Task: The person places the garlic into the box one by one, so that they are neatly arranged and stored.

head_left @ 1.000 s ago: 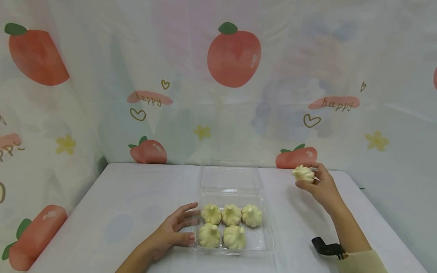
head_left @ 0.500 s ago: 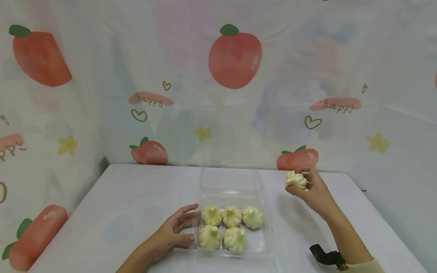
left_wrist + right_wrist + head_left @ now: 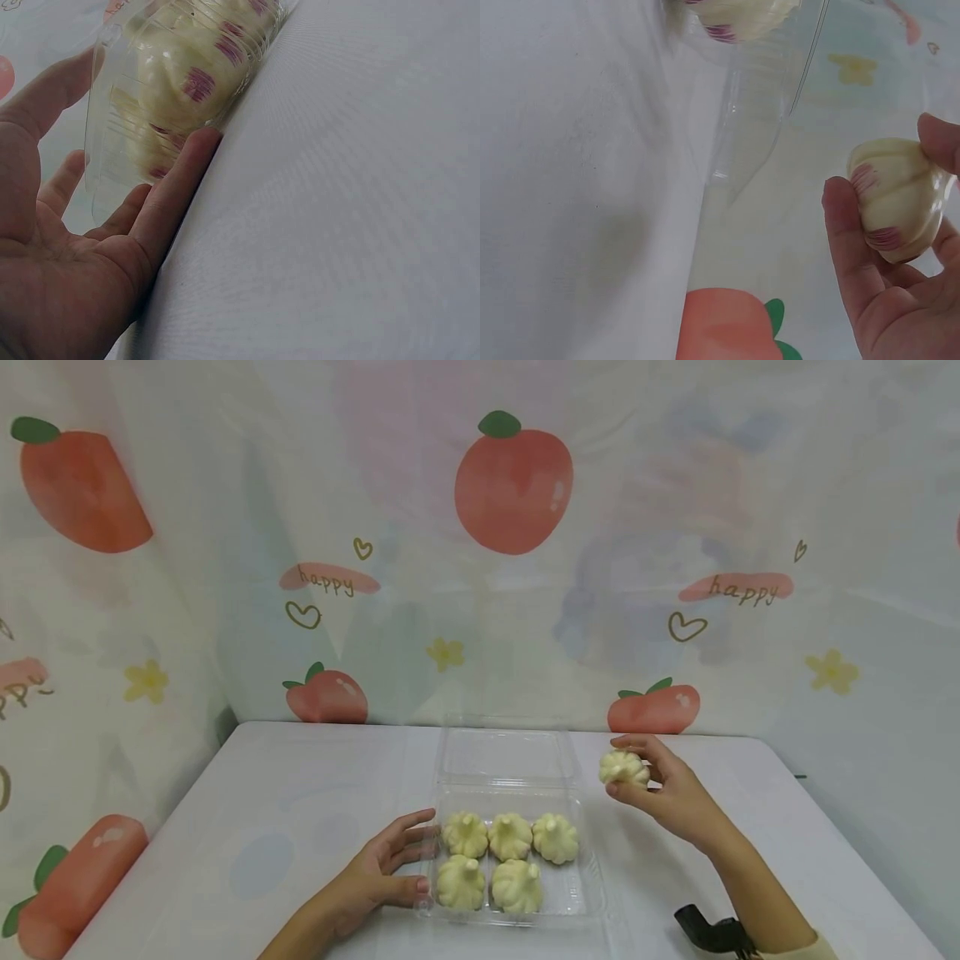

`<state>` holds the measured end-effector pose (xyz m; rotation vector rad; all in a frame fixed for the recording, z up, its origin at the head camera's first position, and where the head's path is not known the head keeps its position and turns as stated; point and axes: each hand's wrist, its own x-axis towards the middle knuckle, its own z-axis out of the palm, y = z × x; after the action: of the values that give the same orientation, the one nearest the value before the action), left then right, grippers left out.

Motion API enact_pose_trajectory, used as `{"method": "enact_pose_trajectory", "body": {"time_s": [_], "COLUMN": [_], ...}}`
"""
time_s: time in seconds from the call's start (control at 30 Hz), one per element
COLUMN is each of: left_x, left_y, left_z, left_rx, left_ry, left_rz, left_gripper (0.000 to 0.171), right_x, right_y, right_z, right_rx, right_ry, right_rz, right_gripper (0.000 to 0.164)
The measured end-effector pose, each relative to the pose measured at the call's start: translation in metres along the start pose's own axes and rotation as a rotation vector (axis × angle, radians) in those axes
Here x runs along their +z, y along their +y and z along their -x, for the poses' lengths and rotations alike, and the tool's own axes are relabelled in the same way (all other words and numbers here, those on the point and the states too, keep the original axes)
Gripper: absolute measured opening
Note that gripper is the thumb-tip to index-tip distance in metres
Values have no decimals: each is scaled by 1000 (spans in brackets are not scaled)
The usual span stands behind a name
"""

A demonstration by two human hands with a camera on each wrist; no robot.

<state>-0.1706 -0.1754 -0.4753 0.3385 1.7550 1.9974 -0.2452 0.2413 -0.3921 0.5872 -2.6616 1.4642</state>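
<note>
My right hand [image 3: 678, 797] holds a pale garlic bulb [image 3: 622, 769] between thumb and fingers, above the table and right of the clear plastic clamshell box [image 3: 561, 893]. In the right wrist view, purple streaks show on this held garlic bulb [image 3: 896, 196]. My left hand [image 3: 371, 877] touches the box's left side with fingers spread and thumb apart. In the left wrist view its extended fingers [image 3: 176, 195] lie along the box wall. Several garlic bulbs [image 3: 510, 836] sit in the box, three at the back and two in front; the front right spot shows bare plastic.
The box's clear lid [image 3: 506, 756] lies folded back toward the fruit-printed backdrop [image 3: 517, 635]. A white table [image 3: 300, 793] bears the box. Near my right forearm is a black curved piece [image 3: 708, 929], apparently worn at the wrist.
My right hand has moved left, slightly down and nearer the box with the garlic bulb in its grip. The left hand and the box stay in place.
</note>
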Motion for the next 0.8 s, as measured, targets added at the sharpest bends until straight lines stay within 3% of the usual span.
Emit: {"method": "enact_pose_trajectory", "body": {"time_s": [0.2,0.8], "left_x": [0,0], "left_y": [0,-1], "left_z": [1,0], "left_rx": [0,5], "left_ry": [7,4], "left_rz": [-4,1], "left_gripper": [81,82], "right_x": [5,25], "right_y": [-7,-24], "right_z": [2,11], "right_rx": [-42,-164], "right_ry": [-34,-127], "right_rz": [-15,-22], "right_gripper": [41,38]}}
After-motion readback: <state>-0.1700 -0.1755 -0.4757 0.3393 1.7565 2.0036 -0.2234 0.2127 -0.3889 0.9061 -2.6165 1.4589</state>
